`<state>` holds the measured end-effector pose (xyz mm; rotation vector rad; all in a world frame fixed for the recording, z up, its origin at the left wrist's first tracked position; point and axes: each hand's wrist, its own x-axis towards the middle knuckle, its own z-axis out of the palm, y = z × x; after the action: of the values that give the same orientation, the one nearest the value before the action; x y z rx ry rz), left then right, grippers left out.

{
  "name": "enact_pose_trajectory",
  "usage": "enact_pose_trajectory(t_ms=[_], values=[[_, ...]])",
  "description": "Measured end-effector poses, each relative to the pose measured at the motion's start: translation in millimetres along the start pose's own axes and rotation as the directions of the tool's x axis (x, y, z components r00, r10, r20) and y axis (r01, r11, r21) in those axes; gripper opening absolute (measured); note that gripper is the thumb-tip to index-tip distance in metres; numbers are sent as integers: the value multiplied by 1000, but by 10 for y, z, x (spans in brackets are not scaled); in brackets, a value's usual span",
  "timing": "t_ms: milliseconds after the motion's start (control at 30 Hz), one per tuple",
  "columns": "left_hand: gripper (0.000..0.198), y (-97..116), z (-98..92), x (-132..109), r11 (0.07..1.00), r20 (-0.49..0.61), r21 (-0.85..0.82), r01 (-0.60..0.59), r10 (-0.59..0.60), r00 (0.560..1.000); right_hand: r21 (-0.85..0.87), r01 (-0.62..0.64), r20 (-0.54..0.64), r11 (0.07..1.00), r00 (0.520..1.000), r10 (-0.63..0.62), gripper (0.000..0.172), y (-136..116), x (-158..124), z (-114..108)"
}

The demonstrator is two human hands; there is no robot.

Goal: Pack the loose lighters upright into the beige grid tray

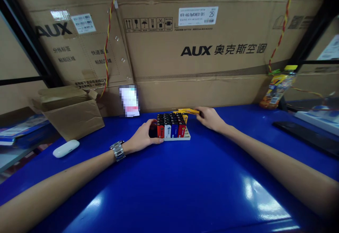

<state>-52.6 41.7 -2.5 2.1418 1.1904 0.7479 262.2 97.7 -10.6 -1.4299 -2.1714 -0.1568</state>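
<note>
A pale tray [187, 138] near the back of the blue table holds upright lighters [174, 129] in rows, with red, white, blue and yellow bodies and black tops. My left hand [144, 133] is wrapped around the tray's left end, its thumb along the front edge and its fingers behind the lighters. At the far right corner, my right hand [209, 117] pinches a yellow lighter [192, 111], held sideways just above and behind the rows. Whether it is one lighter or more is hard to make out. Bare slots show at the tray's right end.
An open cardboard box [71, 114] and a white oval case [66, 148] are on the left. A phone [129, 100] leans against the large carton [225, 74] behind. A drink bottle [278, 88] and a black flat object [304, 137] lie to the right.
</note>
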Motion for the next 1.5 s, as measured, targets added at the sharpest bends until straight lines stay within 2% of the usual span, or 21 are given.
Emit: enact_pose_trajectory(t_ms=[67, 133, 200, 267, 333, 433, 533, 667, 733, 800, 867, 933, 1033, 1100, 1200, 1333, 1500], values=[[80, 1, 0, 1, 1000, -2, -14, 12, -12, 1000, 188, -75, -60, 979, 994, 88, 31, -67, 7, -11], [80, 3, 0, 3, 999, -6, -29, 24, -24, 1000, 370, -120, -103, 921, 980, 170, 29, -120, 19, -37], [81, 1, 1, 7, 998, -11, -47, 38, -39, 999, 458, -125, -145, 880, 966, 212, 28, -160, 33, -93], [81, -6, 3, 13, 997, -22, -69, 48, -49, 999, 408, -118, -190, 905, 959, 211, 26, -200, 40, -177], [80, -18, 4, 18, 994, -40, -90, 55, -58, 997, 276, -111, -192, 955, 967, 168, 22, -244, 34, -255], [80, -34, 2, 21, 991, -60, -118, 69, -77, 995, 134, -59, -97, 989, 993, 73, 15, -308, 11, -281], [79, -39, -4, 20, 988, -75, -130, 86, -96, 993, 164, -17, -8, 986, 1000, 19, 12, -339, -14, -183], [79, -36, -10, 13, 991, -85, -101, 85, -94, 992, 178, 78, -19, 981, 997, -75, 23, -321, -43, -35], [78, -39, -13, 9, 993, -69, -95, 64, -70, 995, 268, 52, -16, 962, 999, -49, 27, -320, -55, 2], [77, -49, -15, 6, 996, -58, -79, 42, -47, 997, 491, -64, 25, 869, 998, 60, 28, -350, -62, 15], [76, -62, -15, 3, 999, -59, -46, 27, -30, 998, 724, -150, 58, 673, 986, 157, 28, -418, -61, 8], [75, -75, -12, 3, 1000, -62, -14, 21, -22, 998, 883, -175, 78, 436, 970, 230, 28, -514, -56, -14], [74, -88, -3, 6, 1000, -61, 11, 17, -17, 998, 961, -255, 220, 103, 938, 267, 34, -675, -54, -57], [71, -91, 2, 11, 1000, -61, 20, 13, -12, 998, 937, -346, 346, -41, 911, 224, 47, -780, -71, -73], [69, -87, 7, 16, 999, -64, 37, 9, -7, 998, 897, -423, 440, -128, 880, 176, 54, -927, -125, -59], [67, -70, 8, 12, 998, -72, 61, 10, -6, 997, 865, -477, 497, -158, 857, 136, 51, -1061, -201, -1], [65, -44, 6, 4, 997, -75, 79, 12, -6, 997, 831, -529, 555, -170, 810, 190, 50, -1084, -226, 21]])
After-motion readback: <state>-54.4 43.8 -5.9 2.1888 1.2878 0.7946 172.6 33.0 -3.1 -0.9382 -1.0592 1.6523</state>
